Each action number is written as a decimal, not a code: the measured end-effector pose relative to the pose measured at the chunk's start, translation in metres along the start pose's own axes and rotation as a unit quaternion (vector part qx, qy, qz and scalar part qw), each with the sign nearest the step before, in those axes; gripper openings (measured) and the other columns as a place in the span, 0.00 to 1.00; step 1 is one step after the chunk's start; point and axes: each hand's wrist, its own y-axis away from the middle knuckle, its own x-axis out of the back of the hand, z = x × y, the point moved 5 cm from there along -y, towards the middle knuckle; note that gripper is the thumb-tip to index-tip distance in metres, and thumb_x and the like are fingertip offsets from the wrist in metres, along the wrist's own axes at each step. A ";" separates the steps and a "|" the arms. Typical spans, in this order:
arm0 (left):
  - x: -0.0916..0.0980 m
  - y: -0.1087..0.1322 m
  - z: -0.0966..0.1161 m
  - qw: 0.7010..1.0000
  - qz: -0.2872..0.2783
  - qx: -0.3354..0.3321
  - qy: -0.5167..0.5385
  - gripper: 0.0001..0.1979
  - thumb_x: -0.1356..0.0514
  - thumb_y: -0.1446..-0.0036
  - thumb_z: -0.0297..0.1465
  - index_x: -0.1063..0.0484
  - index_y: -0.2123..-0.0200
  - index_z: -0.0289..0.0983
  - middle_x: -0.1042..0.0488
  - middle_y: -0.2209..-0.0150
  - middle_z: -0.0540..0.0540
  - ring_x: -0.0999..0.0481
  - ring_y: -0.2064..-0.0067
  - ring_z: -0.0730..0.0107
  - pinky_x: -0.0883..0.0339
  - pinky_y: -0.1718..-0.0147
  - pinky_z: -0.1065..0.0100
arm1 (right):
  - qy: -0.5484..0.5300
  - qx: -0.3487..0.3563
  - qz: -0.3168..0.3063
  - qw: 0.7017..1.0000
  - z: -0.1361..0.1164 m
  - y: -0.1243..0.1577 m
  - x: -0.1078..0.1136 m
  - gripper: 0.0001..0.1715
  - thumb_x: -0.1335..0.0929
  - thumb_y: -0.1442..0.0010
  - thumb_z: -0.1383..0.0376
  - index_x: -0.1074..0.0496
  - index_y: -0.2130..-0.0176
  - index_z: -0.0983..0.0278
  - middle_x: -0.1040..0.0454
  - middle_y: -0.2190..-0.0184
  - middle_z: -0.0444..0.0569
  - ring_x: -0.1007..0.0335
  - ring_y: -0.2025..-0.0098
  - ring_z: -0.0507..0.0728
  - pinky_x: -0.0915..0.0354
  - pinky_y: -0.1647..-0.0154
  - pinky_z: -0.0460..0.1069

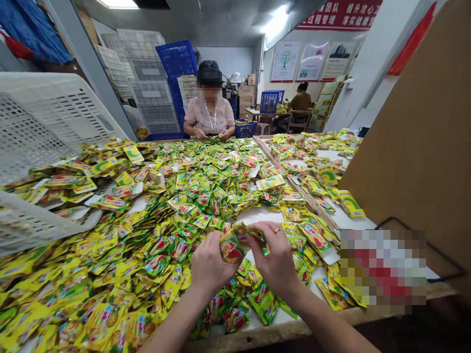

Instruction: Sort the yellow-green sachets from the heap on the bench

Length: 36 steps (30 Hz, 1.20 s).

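My left hand (pixel 211 262) is closed around a small packet (pixel 231 249), green with a red picture, in the lower middle of the head view. Close beside it, my right hand (pixel 274 255), with a ring on one finger, pinches more small packets, mostly hidden by the fingers. Both hands hover just above the table, fingertips near each other. Below and around them lie heaps of green packets (pixel 263 299) and yellow packets (pixel 103 318). Near my right hand rests a flat yellow box (pixel 319 240) with a white flap.
A white perforated crate (pixel 47 110) lies tipped at the left, boxes spilling out. A wooden divider strip (pixel 305 189) crosses the table. Cardboard (pixel 415 147) stands at the right. Opposite me a person (pixel 209 110) handles packets; another person (pixel 302 100) sits farther back.
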 end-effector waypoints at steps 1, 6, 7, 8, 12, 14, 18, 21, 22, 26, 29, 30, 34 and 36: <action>0.001 0.001 -0.002 1.000 0.011 0.004 -0.002 0.17 0.43 0.49 0.46 0.34 0.64 0.39 0.27 0.69 0.45 0.25 0.66 0.61 0.36 0.69 0.67 | 0.015 0.016 -0.019 1.000 -0.004 0.000 -0.003 0.07 0.36 0.41 0.70 0.30 0.61 0.62 0.27 0.66 0.51 0.31 0.61 0.58 0.32 0.60 0.53; 0.002 0.003 -0.011 0.998 0.028 0.015 -0.049 0.15 0.44 0.48 0.46 0.35 0.67 0.40 0.27 0.70 0.45 0.26 0.67 0.60 0.36 0.69 0.66 | 0.006 0.056 -0.072 0.996 -0.013 0.000 -0.011 0.07 0.35 0.41 0.70 0.30 0.61 0.61 0.28 0.68 0.49 0.29 0.65 0.56 0.31 0.65 0.50; 0.002 0.003 -0.011 0.998 0.026 0.015 -0.052 0.15 0.45 0.48 0.45 0.35 0.67 0.40 0.27 0.70 0.45 0.26 0.67 0.60 0.36 0.69 0.66 | 0.006 0.068 -0.064 0.996 -0.015 0.001 -0.010 0.08 0.34 0.42 0.70 0.30 0.61 0.61 0.28 0.68 0.48 0.29 0.65 0.55 0.30 0.65 0.49; 0.002 0.003 -0.011 0.998 0.025 0.013 -0.052 0.15 0.45 0.48 0.45 0.35 0.67 0.39 0.27 0.70 0.44 0.26 0.67 0.60 0.36 0.69 0.66 | 0.008 0.080 -0.048 0.996 -0.016 0.002 -0.009 0.09 0.34 0.42 0.71 0.30 0.60 0.61 0.28 0.68 0.48 0.29 0.66 0.55 0.30 0.65 0.49; 0.004 0.006 -0.007 0.999 0.029 0.004 -0.028 0.17 0.44 0.50 0.46 0.35 0.64 0.39 0.27 0.69 0.44 0.26 0.66 0.60 0.35 0.68 0.65 | 0.033 0.156 0.090 0.983 -0.027 0.015 0.002 0.20 0.32 0.44 0.74 0.30 0.53 0.59 0.28 0.66 0.49 0.28 0.65 0.55 0.28 0.64 0.50; 0.005 0.008 -0.006 0.999 0.039 0.003 -0.009 0.17 0.44 0.50 0.46 0.35 0.63 0.39 0.27 0.69 0.44 0.26 0.66 0.61 0.35 0.68 0.65 | 0.046 0.191 0.122 0.973 -0.031 0.021 0.002 0.24 0.32 0.45 0.73 0.32 0.49 0.58 0.28 0.64 0.51 0.28 0.63 0.57 0.28 0.63 0.52; 0.011 0.010 -0.006 0.997 0.070 -0.006 0.023 0.18 0.45 0.48 0.47 0.35 0.65 0.39 0.28 0.70 0.45 0.26 0.67 0.63 0.35 0.69 0.67 | 0.058 0.140 0.084 0.985 -0.026 0.014 -0.007 0.18 0.33 0.44 0.73 0.30 0.53 0.59 0.27 0.66 0.49 0.27 0.65 0.55 0.29 0.65 0.49; 0.010 0.009 -0.008 0.997 0.068 -0.007 0.020 0.18 0.45 0.48 0.49 0.35 0.66 0.39 0.28 0.71 0.46 0.26 0.68 0.63 0.36 0.70 0.67 | 0.025 0.058 0.020 0.998 -0.017 0.001 -0.009 0.10 0.33 0.44 0.72 0.28 0.61 0.60 0.26 0.68 0.48 0.27 0.67 0.54 0.30 0.66 0.48; 0.010 0.009 -0.009 0.998 0.066 -0.007 0.016 0.19 0.45 0.48 0.49 0.35 0.66 0.39 0.28 0.71 0.46 0.26 0.68 0.64 0.36 0.70 0.67 | 0.011 0.050 -0.016 0.999 -0.016 -0.002 -0.009 0.08 0.33 0.44 0.71 0.28 0.62 0.61 0.26 0.69 0.48 0.28 0.66 0.55 0.30 0.65 0.48; 0.009 0.010 -0.006 0.996 0.083 -0.041 -0.007 0.18 0.44 0.48 0.48 0.35 0.67 0.38 0.29 0.72 0.47 0.27 0.70 0.64 0.38 0.73 0.67 | -0.006 0.039 -0.157 0.987 -0.013 -0.005 -0.012 0.07 0.34 0.43 0.70 0.27 0.64 0.61 0.25 0.69 0.48 0.28 0.65 0.55 0.32 0.65 0.49; 0.011 0.012 0.000 0.986 0.124 -0.095 -0.056 0.15 0.44 0.48 0.45 0.35 0.67 0.38 0.30 0.75 0.48 0.29 0.72 0.63 0.40 0.74 0.65 | -0.014 -0.039 -0.216 0.976 0.000 -0.005 -0.017 0.08 0.34 0.44 0.70 0.26 0.64 0.61 0.24 0.68 0.48 0.28 0.65 0.56 0.32 0.64 0.50; 0.012 0.012 0.001 0.982 0.136 -0.108 -0.069 0.15 0.44 0.47 0.44 0.35 0.66 0.38 0.30 0.75 0.48 0.30 0.73 0.63 0.41 0.74 0.65 | -0.037 -0.078 -0.215 0.973 0.005 -0.006 -0.018 0.07 0.33 0.45 0.69 0.26 0.64 0.61 0.24 0.68 0.48 0.27 0.65 0.56 0.32 0.64 0.51; 0.014 0.012 0.001 0.977 0.166 -0.117 -0.062 0.15 0.45 0.46 0.45 0.36 0.67 0.38 0.31 0.75 0.48 0.31 0.74 0.63 0.41 0.75 0.65 | -0.165 -0.208 -0.166 0.950 0.022 -0.004 -0.025 0.09 0.28 0.51 0.62 0.28 0.68 0.64 0.24 0.72 0.46 0.28 0.71 0.55 0.31 0.70 0.48; 0.014 0.012 -0.001 0.980 0.167 -0.107 -0.030 0.14 0.45 0.46 0.44 0.36 0.67 0.38 0.31 0.75 0.48 0.30 0.73 0.64 0.41 0.75 0.66 | -0.142 -0.196 -0.130 0.962 0.021 -0.003 -0.027 0.12 0.26 0.54 0.61 0.28 0.70 0.63 0.26 0.77 0.43 0.31 0.75 0.53 0.33 0.74 0.47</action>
